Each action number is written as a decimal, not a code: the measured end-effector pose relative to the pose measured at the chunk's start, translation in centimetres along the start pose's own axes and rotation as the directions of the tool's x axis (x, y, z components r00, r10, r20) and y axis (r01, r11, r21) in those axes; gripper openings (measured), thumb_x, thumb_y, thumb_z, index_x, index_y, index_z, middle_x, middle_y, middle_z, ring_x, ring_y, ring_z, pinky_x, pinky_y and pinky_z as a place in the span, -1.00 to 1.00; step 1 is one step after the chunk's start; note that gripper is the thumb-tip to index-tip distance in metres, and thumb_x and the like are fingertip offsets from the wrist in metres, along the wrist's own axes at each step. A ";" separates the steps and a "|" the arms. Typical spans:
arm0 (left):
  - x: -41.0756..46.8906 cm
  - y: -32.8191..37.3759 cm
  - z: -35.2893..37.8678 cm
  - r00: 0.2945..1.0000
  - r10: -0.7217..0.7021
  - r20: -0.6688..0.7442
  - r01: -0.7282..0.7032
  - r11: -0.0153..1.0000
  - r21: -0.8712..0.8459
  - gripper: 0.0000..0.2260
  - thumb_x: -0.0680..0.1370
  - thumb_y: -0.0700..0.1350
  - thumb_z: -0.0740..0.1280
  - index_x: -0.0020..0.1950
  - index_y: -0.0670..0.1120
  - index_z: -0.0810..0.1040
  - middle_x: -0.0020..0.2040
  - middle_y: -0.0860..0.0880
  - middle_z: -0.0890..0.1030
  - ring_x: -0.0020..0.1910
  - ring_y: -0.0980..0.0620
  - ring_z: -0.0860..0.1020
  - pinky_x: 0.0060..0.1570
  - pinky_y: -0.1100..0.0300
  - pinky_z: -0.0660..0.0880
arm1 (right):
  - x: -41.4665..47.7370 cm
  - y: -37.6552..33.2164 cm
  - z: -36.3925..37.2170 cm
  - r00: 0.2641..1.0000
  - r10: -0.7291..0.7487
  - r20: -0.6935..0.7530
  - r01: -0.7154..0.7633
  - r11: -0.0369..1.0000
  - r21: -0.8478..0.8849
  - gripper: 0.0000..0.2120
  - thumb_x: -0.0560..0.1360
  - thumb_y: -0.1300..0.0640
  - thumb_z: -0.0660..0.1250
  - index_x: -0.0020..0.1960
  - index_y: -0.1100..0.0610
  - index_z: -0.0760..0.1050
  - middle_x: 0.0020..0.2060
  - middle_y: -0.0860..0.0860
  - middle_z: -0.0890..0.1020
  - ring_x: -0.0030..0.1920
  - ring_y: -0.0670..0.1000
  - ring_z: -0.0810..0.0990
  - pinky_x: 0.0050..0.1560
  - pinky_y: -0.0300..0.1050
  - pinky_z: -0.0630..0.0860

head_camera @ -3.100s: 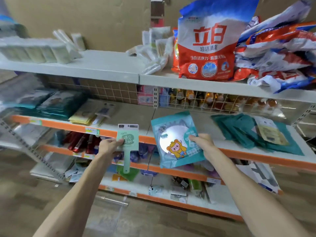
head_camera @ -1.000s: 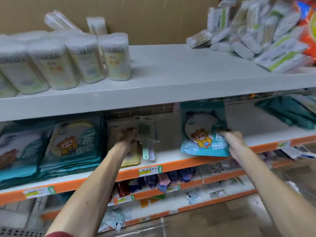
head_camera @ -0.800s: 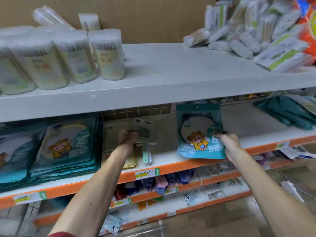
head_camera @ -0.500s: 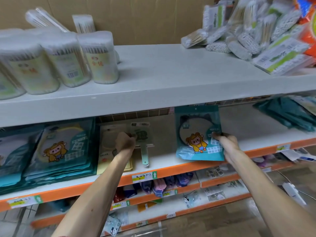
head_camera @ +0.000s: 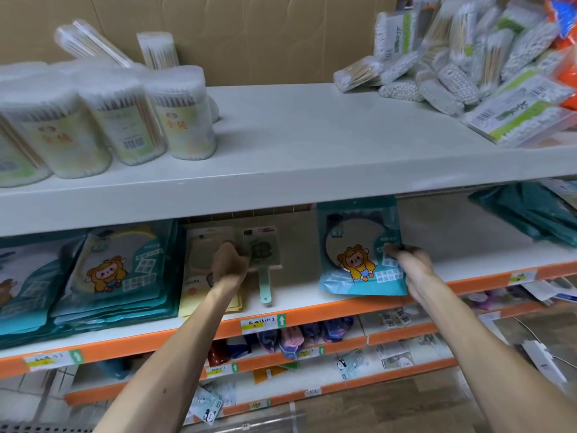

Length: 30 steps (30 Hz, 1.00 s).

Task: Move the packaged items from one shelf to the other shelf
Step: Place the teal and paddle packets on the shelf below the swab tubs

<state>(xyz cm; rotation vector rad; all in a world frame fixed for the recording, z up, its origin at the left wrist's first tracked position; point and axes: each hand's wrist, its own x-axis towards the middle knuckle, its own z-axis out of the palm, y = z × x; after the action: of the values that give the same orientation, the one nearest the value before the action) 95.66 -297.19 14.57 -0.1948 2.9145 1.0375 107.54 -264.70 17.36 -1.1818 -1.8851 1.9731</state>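
My left hand (head_camera: 229, 264) grips a small green packaged hand mirror (head_camera: 263, 256) by its card, low over the orange-edged second shelf (head_camera: 312, 310), just right of a stack of yellow flat packs (head_camera: 199, 257). Its pale handle points toward the shelf's front edge. My right hand (head_camera: 409, 260) pinches the right edge of a teal packaged round mirror (head_camera: 359, 248) with a cartoon figure, held tilted upright, its bottom edge near the shelf front. A pile of similar teal packs (head_camera: 115, 270) lies at the left of this shelf.
The white top shelf (head_camera: 296, 145) carries cotton-swab tubs (head_camera: 178, 114) at left and a heap of swab bags (head_camera: 468, 67) at right. More teal packs (head_camera: 530, 214) lie at the far right of the second shelf. Lower orange-edged shelves (head_camera: 281, 360) hold small goods.
Since about three seconds ago I have moved left along the shelving, carrying both packages. In the last second both hands have stayed almost still over the second shelf.
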 end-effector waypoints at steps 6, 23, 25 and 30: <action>0.0 -0.3 0.3 1.000 -0.021 0.022 0.022 1.000 -0.006 -0.79 0.52 -0.08 0.41 0.03 -0.20 0.66 -0.03 -0.13 0.67 -0.10 -0.10 0.61 -0.17 0.10 0.50 | -0.5 -0.1 0.8 1.000 0.001 0.031 -0.001 1.000 -0.020 -0.83 0.50 0.18 0.43 0.05 0.20 0.53 -0.05 0.18 0.69 -0.04 0.19 0.69 0.11 0.18 0.59; -3.5 -9.9 -17.8 0.887 0.434 -0.155 -0.370 0.871 0.323 -0.46 0.48 -0.03 0.30 0.44 -0.17 0.38 0.37 -0.23 0.47 0.35 -0.24 0.43 0.35 -0.10 0.37 | -9.0 -3.1 14.3 0.970 0.029 0.242 0.001 0.993 -0.121 -0.92 0.49 0.20 0.42 -0.02 0.16 0.58 -0.02 0.20 0.68 0.02 0.21 0.67 0.11 0.22 0.59; -4.1 -12.9 -20.6 0.891 0.427 -0.152 -0.355 0.866 0.353 -0.42 0.49 0.02 0.24 0.49 -0.15 0.33 0.44 -0.20 0.39 0.42 -0.21 0.35 0.39 -0.09 0.33 | -10.9 -2.7 16.9 0.965 0.029 0.261 0.002 0.993 -0.120 -0.88 0.48 0.22 0.43 0.01 0.18 0.59 -0.02 0.19 0.68 0.00 0.20 0.67 0.11 0.20 0.59; -4.4 -20.3 -27.5 0.911 0.361 -0.198 -0.252 0.868 0.427 -0.45 0.49 0.02 0.26 0.45 -0.14 0.34 0.39 -0.22 0.45 0.36 -0.23 0.43 0.20 -0.18 0.47 | -15.5 -1.0 22.6 0.956 0.052 0.288 -0.027 0.996 -0.089 -0.78 0.47 0.25 0.44 0.10 0.24 0.56 0.00 0.21 0.68 -0.08 0.19 0.68 0.06 0.18 0.61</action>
<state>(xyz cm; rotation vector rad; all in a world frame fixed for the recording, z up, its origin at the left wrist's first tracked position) 102.74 -329.71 23.56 0.1698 3.4096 0.4403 103.36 -291.40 22.23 -1.0010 -2.1156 2.2131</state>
